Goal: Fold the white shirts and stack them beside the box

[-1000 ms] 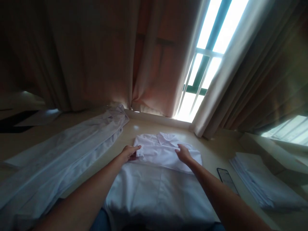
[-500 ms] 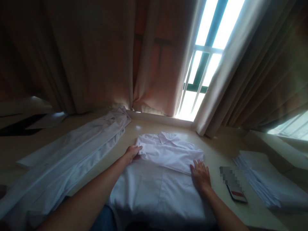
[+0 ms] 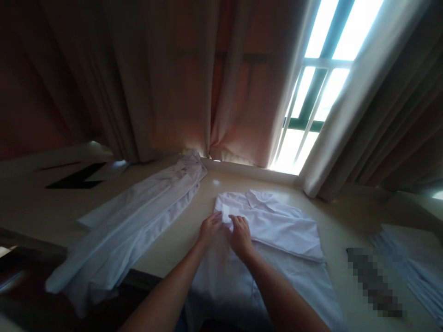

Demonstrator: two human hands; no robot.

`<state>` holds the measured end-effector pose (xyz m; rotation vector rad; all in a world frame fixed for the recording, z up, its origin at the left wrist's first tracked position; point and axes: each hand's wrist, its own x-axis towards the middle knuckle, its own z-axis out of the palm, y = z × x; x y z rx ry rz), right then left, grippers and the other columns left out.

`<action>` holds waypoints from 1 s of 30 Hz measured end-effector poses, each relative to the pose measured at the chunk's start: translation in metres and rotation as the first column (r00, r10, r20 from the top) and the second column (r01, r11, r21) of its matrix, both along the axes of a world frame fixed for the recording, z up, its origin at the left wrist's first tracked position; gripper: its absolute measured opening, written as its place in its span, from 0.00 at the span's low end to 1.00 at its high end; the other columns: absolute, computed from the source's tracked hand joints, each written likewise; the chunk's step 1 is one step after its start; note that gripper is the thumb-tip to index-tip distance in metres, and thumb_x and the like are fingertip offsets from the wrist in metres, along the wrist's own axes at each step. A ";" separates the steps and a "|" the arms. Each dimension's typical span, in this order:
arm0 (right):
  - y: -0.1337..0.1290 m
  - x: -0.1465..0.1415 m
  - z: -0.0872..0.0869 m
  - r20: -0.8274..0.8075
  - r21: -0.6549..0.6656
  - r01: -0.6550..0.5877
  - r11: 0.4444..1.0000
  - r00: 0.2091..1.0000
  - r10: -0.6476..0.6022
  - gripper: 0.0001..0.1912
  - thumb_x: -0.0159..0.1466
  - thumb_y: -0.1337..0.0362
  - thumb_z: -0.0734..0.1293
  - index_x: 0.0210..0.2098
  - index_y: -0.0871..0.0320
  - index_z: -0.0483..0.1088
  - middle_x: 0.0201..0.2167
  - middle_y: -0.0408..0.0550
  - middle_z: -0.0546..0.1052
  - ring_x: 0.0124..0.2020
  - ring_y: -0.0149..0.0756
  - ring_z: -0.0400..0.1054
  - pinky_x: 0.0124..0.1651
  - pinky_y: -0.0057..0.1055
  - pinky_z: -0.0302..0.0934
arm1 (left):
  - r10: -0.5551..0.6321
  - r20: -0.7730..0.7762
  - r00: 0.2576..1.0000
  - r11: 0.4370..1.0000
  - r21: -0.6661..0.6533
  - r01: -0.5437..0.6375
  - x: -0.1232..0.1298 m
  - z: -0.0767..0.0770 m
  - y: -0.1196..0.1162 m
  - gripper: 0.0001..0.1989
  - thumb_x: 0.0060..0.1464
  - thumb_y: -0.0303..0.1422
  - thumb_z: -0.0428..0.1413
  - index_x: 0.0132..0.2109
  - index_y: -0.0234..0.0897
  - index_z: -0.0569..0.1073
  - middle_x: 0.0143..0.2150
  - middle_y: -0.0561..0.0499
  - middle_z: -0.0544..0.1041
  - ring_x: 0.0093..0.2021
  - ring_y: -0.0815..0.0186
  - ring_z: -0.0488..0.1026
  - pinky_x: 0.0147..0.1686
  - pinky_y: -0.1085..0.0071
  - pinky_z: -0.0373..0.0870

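Brought right grip (image 3: 240,231) across beside left grip (image 3: 209,227). Pinched white shirt (image 3: 282,226) with both. Probably needed light, even tension between grips.

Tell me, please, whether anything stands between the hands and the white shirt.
Nothing visible does: the left hand and the right hand both touch the left part of the white shirt. Other white clothing lies apart to its left, a folded stack to its right.

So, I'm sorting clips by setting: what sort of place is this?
Probably an indoor clothes-handling spot, home or workshop unclear: a white shirt lies on a pale table, with a folded white stack at right and long curtains beside a window behind.
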<state>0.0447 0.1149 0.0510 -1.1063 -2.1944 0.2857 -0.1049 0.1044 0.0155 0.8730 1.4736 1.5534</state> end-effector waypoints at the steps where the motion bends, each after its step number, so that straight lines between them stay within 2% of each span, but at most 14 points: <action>1: 0.000 -0.012 -0.001 -0.023 -0.025 -0.006 1.000 1.000 0.006 0.18 0.62 0.66 0.62 0.52 0.56 0.68 0.43 0.51 0.75 0.47 0.41 0.66 0.50 0.34 0.58 | -0.004 -0.030 1.000 1.000 0.014 0.004 0.000 -0.002 -0.001 0.25 0.44 0.33 0.61 0.52 0.36 0.72 0.37 0.48 0.81 0.35 0.66 0.77 0.35 0.72 0.73; 4: 0.006 -0.028 -0.010 -0.133 -0.159 -0.010 0.987 0.991 -0.012 0.15 0.61 0.68 0.62 0.46 0.56 0.71 0.39 0.51 0.77 0.42 0.39 0.68 0.45 0.31 0.59 | 0.011 -0.118 0.993 0.999 0.034 -0.007 -0.002 -0.008 -0.002 0.19 0.45 0.37 0.61 0.45 0.35 0.75 0.35 0.47 0.80 0.35 0.65 0.77 0.36 0.72 0.72; 6: 0.012 -0.026 -0.017 -0.220 -0.257 -0.019 0.966 0.975 -0.040 0.10 0.61 0.65 0.62 0.39 0.57 0.74 0.34 0.50 0.78 0.36 0.38 0.70 0.41 0.29 0.59 | 0.034 -0.173 0.984 0.999 0.035 -0.028 -0.001 -0.011 -0.002 0.16 0.46 0.38 0.60 0.42 0.35 0.73 0.33 0.48 0.80 0.32 0.66 0.77 0.33 0.73 0.72; 9: 0.017 -0.018 -0.027 -0.289 -0.322 -0.027 0.946 0.955 -0.071 0.11 0.62 0.61 0.62 0.33 0.58 0.75 0.28 0.48 0.78 0.30 0.36 0.70 0.36 0.28 0.60 | 0.060 -0.259 0.964 0.998 0.036 -0.053 0.002 -0.015 -0.002 0.14 0.47 0.36 0.59 0.42 0.37 0.71 0.29 0.52 0.78 0.27 0.68 0.74 0.29 0.74 0.69; 13: 0.016 -0.010 -0.036 -0.368 -0.312 0.003 0.950 0.922 -0.123 0.15 0.63 0.60 0.59 0.35 0.59 0.75 0.32 0.49 0.78 0.33 0.36 0.71 0.38 0.29 0.62 | 0.085 -0.374 0.923 0.996 0.052 -0.071 0.009 -0.013 -0.006 0.14 0.49 0.33 0.58 0.45 0.41 0.71 0.28 0.55 0.76 0.28 0.70 0.73 0.30 0.75 0.67; 16: 0.013 -0.010 -0.041 -0.413 -0.281 0.025 0.959 0.899 -0.144 0.15 0.63 0.60 0.58 0.35 0.60 0.75 0.34 0.52 0.77 0.37 0.38 0.70 0.43 0.31 0.61 | 0.098 -0.442 0.892 0.995 0.069 -0.075 0.015 -0.007 -0.013 0.16 0.52 0.36 0.56 0.49 0.43 0.71 0.34 0.53 0.76 0.32 0.69 0.73 0.35 0.73 0.68; 18: 0.011 -0.011 -0.043 -0.425 -0.263 0.018 0.965 0.896 -0.132 0.15 0.63 0.61 0.58 0.35 0.59 0.75 0.33 0.51 0.77 0.35 0.37 0.69 0.42 0.31 0.61 | 0.107 -0.478 0.872 0.993 0.091 -0.072 0.019 -0.002 -0.017 0.14 0.55 0.37 0.54 0.49 0.44 0.71 0.40 0.51 0.75 0.37 0.68 0.73 0.40 0.71 0.69; 22: 0.008 -0.014 -0.046 -0.424 -0.248 0.002 0.969 0.899 -0.111 0.15 0.64 0.60 0.58 0.37 0.58 0.75 0.33 0.50 0.77 0.35 0.37 0.69 0.42 0.32 0.61 | 0.103 -0.637 0.764 0.985 0.170 0.009 0.026 0.003 -0.023 0.12 0.60 0.35 0.48 0.46 0.44 0.74 0.46 0.49 0.72 0.47 0.66 0.70 0.50 0.68 0.66; 25: 0.005 -0.015 -0.046 -0.398 -0.248 0.006 0.969 0.911 -0.108 0.16 0.65 0.60 0.57 0.39 0.58 0.74 0.35 0.50 0.78 0.36 0.37 0.70 0.43 0.32 0.61 | 0.096 -0.730 0.677 0.984 0.172 0.046 0.028 0.003 -0.023 0.14 0.62 0.33 0.45 0.49 0.42 0.73 0.45 0.48 0.71 0.47 0.66 0.70 0.50 0.68 0.67; 28: 0.004 -0.015 -0.047 -0.374 -0.235 0.014 0.972 0.922 -0.103 0.16 0.65 0.61 0.57 0.39 0.58 0.74 0.35 0.50 0.78 0.36 0.37 0.70 0.43 0.32 0.61 | 0.081 -0.779 0.622 0.988 0.145 0.053 0.030 0.002 -0.021 0.16 0.62 0.31 0.44 0.54 0.42 0.70 0.46 0.47 0.71 0.47 0.65 0.70 0.50 0.68 0.67; 30: 0.004 -0.015 -0.047 -0.369 -0.214 0.025 0.976 0.923 -0.104 0.15 0.65 0.61 0.57 0.39 0.59 0.74 0.35 0.50 0.78 0.36 0.37 0.69 0.43 0.31 0.60 | 0.091 -0.796 0.599 0.991 0.132 0.023 0.030 0.000 -0.020 0.16 0.62 0.30 0.44 0.53 0.39 0.70 0.46 0.46 0.71 0.48 0.64 0.69 0.50 0.67 0.66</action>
